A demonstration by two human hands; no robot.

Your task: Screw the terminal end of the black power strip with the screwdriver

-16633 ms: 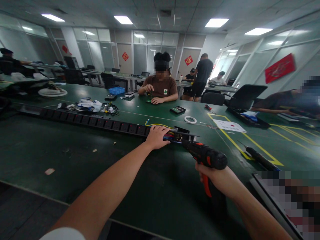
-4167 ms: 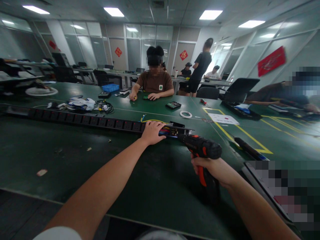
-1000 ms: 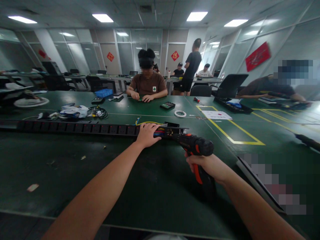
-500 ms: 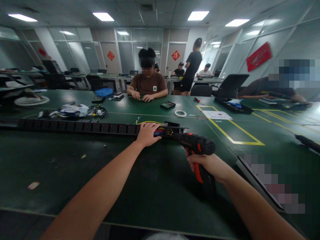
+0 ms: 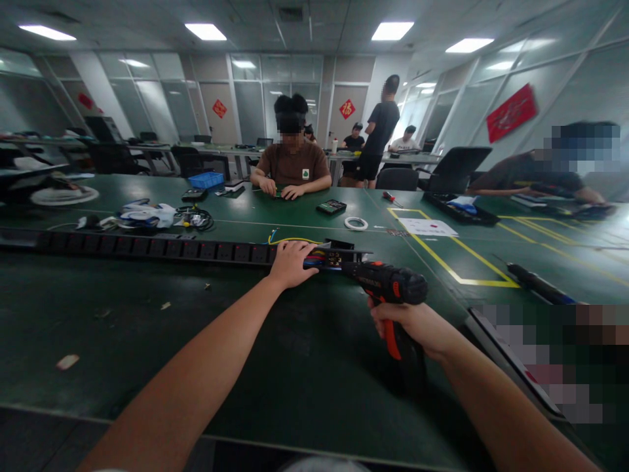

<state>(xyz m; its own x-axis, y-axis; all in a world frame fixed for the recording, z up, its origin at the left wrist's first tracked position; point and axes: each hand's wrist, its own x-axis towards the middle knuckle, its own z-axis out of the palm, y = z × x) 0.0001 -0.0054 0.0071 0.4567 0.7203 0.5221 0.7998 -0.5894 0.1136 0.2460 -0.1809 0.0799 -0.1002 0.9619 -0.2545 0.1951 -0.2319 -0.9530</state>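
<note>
Left hand clasps the strip on the table; right hand grips the drill at the strip's open end, seemingly screwing, its tip too dark to tell; the next move wants strip steady, drill straight

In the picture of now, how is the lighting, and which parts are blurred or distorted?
Head view, lighting: ceiling lights overexposed, glare on the table at far right, dark shadow below the drill; head view, edges: right side soft and stretched, red banner slanting, blocky pixelation at lower right.
</note>
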